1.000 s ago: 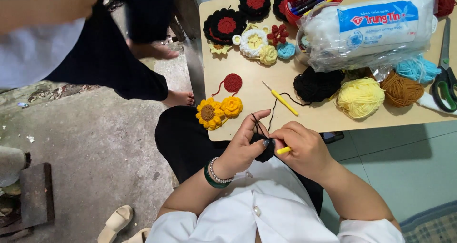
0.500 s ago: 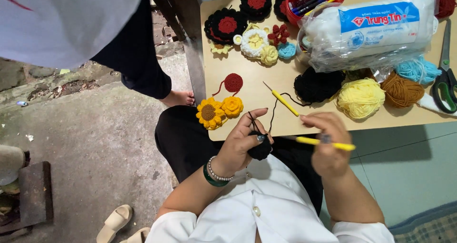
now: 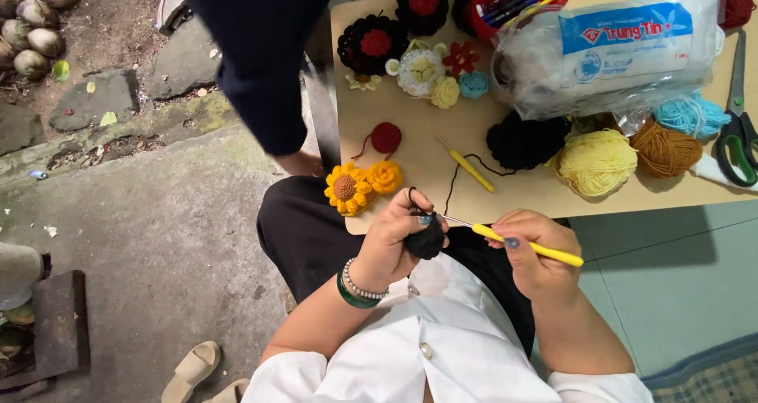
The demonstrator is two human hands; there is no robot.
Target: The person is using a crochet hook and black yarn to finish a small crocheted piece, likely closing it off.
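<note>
Your left hand (image 3: pixel 395 241) has its fingers (image 3: pixel 422 213) curled shut around a small black crochet piece (image 3: pixel 426 241), pinched just below the edge of the worktop (image 3: pixel 418 154) and over your lap. A bead bracelet and a green bangle (image 3: pixel 357 286) sit on that wrist. Just beyond those fingers, on the worktop, lie a yellow crocheted sunflower (image 3: pixel 345 188) touching a small orange flower (image 3: pixel 384 176), with a red crocheted disc (image 3: pixel 386 137) a little farther off. To the right of the black piece, your right hand (image 3: pixel 533 249) has its fingers closed on a yellow-handled crochet hook (image 3: pixel 521 243), whose metal tip reaches into the black piece. Black yarn runs from the piece up to a black yarn ball (image 3: pixel 525 141) beyond your right fingers, past a second yellow hook (image 3: pixel 470 168) lying loose on the worktop. Farther right sit a pale yellow yarn ball (image 3: pixel 596 162), a brown yarn ball (image 3: pixel 665 148) and green-handled scissors (image 3: pixel 738 138).
</note>
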